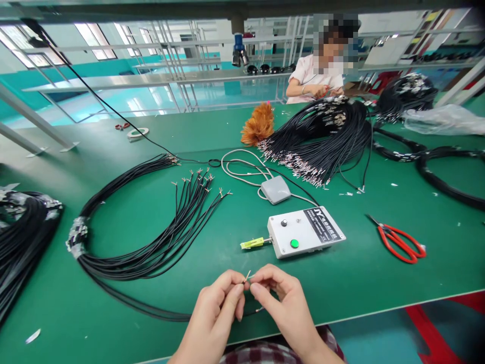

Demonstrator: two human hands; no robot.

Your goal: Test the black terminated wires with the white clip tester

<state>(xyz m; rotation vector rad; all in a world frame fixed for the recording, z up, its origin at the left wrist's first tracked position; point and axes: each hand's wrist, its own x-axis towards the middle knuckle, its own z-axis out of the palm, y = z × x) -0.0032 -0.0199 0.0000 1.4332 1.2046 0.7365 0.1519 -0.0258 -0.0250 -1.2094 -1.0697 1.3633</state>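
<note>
My left hand (223,298) pinches a black cable (166,316) close to its stripped end, where thin wires (248,275) poke up between my fingertips. Closed beside it, my right hand (278,296) grips those fine wires with thumb and forefinger. A second cable end lies under my hands, partly hidden. Behind them stands a white control box (303,232) with a green button and a yellow-green clip (253,243) on its left side. The cable belongs to a looped black bundle (125,268) at the left, its other stripped ends fanned out.
Red-handled scissors (401,242) lie at the right. A grey pedal-like box (276,189) with a cord sits behind the control box. Big cable heaps (322,136) and an orange feather duster (259,124) are farther back. Across the green table (212,124) sits another person (318,76).
</note>
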